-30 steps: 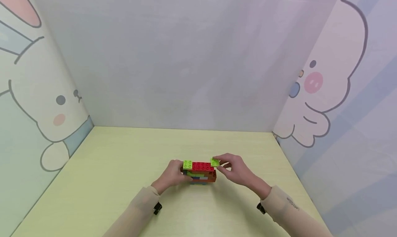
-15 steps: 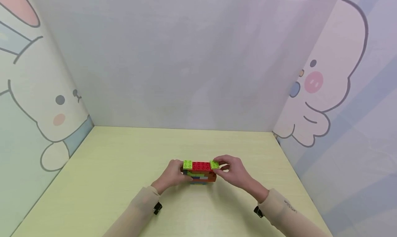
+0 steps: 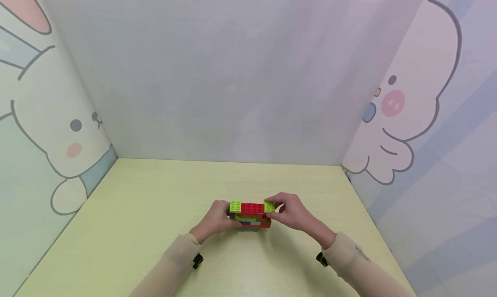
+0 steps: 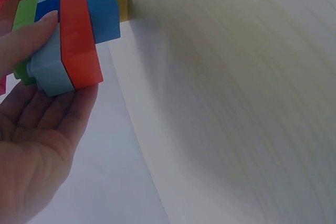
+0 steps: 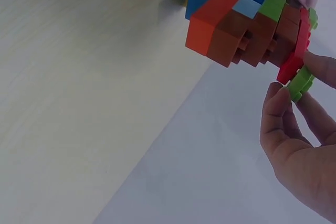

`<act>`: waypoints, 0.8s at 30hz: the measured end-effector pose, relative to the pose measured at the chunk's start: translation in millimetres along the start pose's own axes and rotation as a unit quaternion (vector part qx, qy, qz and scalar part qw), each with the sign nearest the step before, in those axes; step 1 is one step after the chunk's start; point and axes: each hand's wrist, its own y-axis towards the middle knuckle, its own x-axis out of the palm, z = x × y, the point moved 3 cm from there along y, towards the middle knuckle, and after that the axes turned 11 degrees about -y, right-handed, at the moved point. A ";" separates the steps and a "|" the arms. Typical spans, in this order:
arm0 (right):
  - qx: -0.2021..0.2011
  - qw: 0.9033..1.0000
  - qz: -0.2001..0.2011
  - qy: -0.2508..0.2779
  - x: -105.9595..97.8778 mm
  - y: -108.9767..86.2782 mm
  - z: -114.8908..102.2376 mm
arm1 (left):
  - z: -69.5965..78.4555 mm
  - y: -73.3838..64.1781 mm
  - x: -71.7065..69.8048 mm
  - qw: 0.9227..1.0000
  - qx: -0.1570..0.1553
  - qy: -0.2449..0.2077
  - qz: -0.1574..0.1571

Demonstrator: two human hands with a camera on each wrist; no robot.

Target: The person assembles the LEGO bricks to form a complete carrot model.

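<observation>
at counter (image 3: 136, 228) centre, the left hand (image 3: 212, 220) grips the brick stack (image 3: 250, 217) at 9 o'clock; right hand (image 3: 292, 213) fingers pinch a green plate (image 3: 269, 206) at 3 o'clock. seating it seemingly needs level, stud-aligned pressure.

The block stack (image 3: 250, 215) is smooth, slightly glossy plastic. The table (image 3: 155, 228) looks matt, pale yellow-green laminate. The sleeves (image 3: 174, 258) are soft beige cloth.
</observation>
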 end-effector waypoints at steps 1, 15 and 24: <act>0.000 1.000 -0.006 -0.005 -0.7 1.0 -0.9 | 0.1 0.0 0.0 1.000 0.000 0.000 0.000; 0.057 0.997 -0.054 0.000 -4.7 5.8 -5.6 | 1.3 1.1 -0.3 1.000 0.003 -0.001 -0.003; 0.067 0.996 -0.059 -0.019 -7.0 8.9 -13.2 | 0.7 0.6 -0.7 1.000 0.000 -0.003 -0.006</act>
